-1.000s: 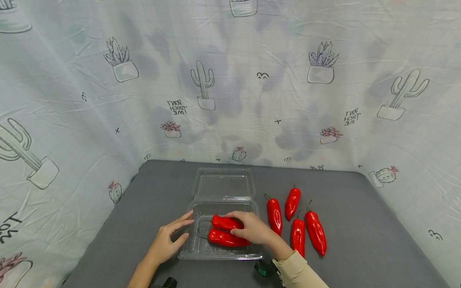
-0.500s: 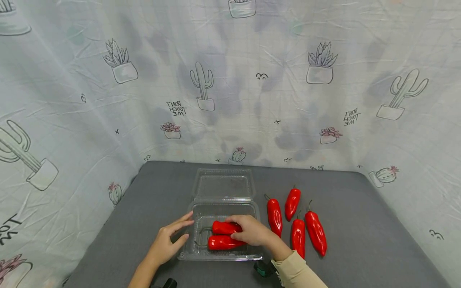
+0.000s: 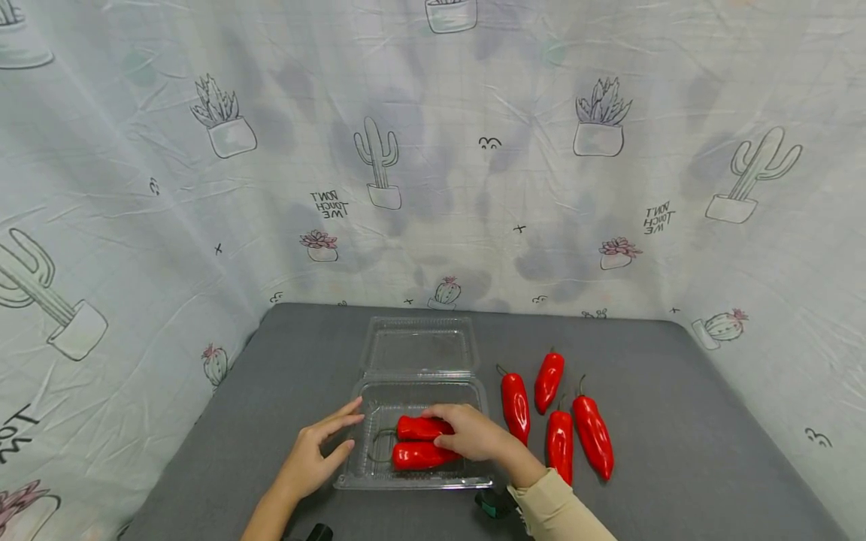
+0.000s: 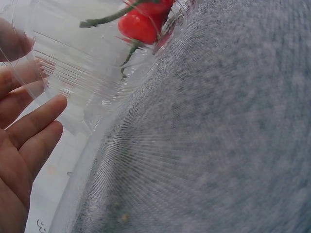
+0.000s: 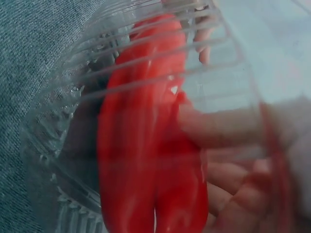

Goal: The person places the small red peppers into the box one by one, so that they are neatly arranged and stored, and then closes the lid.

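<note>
A clear plastic clamshell box (image 3: 368,481) lies on the table with its lid (image 3: 421,342) folded back. Two red peppers lie side by side inside, stems to the left: a farther pepper (image 3: 418,428) and a nearer pepper (image 3: 414,456). My right hand (image 3: 476,436) reaches over the box's right side and grips the farther pepper, its thumb (image 5: 214,126) down between the two. The right hand covers their right ends in the head view. At the box's left wall, my left hand (image 3: 314,454) rests with extended fingers (image 4: 41,119) against the plastic.
Several more red peppers lie loose right of the box, among them a left one (image 3: 516,406), a far one (image 3: 549,382), a near one (image 3: 559,447) and a right one (image 3: 593,436). A patterned curtain (image 3: 433,165) hangs behind the grey tabletop (image 3: 676,451).
The two peppers in the box have shifted a little toward the person, the right hand moving with them. Over the last half second they hardly move. The left hand stays in place.
</note>
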`<state>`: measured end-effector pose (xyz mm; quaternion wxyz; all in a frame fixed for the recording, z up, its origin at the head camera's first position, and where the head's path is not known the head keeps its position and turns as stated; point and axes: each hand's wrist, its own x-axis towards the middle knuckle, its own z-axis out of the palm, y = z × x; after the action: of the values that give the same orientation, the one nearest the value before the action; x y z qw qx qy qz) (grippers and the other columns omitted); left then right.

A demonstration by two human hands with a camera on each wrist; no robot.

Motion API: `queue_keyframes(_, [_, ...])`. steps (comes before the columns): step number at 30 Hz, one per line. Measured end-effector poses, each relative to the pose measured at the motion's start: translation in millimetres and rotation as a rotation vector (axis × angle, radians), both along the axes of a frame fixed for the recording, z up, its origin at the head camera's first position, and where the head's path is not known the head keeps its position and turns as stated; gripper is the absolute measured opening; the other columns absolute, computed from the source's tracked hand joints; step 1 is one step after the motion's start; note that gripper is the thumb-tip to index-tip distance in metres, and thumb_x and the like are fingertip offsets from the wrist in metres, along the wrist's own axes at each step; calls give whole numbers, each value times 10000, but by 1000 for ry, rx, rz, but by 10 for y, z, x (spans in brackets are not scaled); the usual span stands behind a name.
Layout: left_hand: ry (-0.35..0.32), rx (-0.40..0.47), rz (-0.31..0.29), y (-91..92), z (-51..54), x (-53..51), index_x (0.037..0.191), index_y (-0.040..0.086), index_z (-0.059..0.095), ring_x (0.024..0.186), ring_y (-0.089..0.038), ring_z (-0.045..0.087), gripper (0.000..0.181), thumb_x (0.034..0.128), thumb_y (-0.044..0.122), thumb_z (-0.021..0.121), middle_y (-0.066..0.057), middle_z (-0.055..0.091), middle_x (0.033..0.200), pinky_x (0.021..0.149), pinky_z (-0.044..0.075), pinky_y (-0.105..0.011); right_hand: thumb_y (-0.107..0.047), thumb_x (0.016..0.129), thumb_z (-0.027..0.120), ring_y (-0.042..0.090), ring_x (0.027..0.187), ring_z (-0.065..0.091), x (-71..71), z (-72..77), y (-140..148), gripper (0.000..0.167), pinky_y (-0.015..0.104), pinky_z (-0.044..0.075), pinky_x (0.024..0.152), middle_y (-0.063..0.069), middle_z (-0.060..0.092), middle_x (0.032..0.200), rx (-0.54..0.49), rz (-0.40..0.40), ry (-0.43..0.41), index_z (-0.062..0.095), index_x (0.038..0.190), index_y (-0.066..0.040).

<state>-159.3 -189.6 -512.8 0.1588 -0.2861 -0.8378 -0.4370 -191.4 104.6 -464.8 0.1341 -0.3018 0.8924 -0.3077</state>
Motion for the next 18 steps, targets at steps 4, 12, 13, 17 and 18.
queue_keyframes(4, [9,-5,7,-7,-21,-9,1164,4,643,1231,-270,520,368,801,-42,689,-182,535,1359,953,403,-177,-109,856,664,53,930,547,7,1,-9,418,251,480,833,-29,644,1144,15,-13,6,593,1267,-119])
queue_keyframes(12, [13,-11,6,-13,-21,4,1169,12,643,1234,-219,520,357,816,-25,683,-158,532,1370,942,429,-216,-86,853,661,85,960,569,23,7,-30,414,272,489,842,1,652,1161,35,-28,32,602,1261,-112])
queue_keyframes(13, [11,-10,1,-11,-14,6,1173,14,641,1239,-196,514,353,823,-18,679,-153,528,1375,943,432,-222,-82,850,662,91,966,573,24,6,-32,415,276,490,846,7,652,1163,35,-28,36,603,1260,-111])
queue_keyframes(17, [0,1,-15,-14,0,2,1180,13,638,1260,-120,481,347,835,-5,668,-144,520,1385,951,428,-222,-62,841,665,115,1004,584,23,3,-37,418,305,492,877,25,653,1178,32,-27,49,609,1253,-105])
queue_keyframes(18, [3,4,-23,-15,0,-2,1181,9,636,1263,-110,477,347,835,-8,666,-156,520,1382,954,420,-208,-59,840,665,118,1013,585,22,4,-37,418,309,491,885,27,653,1180,31,-28,51,611,1251,-104])
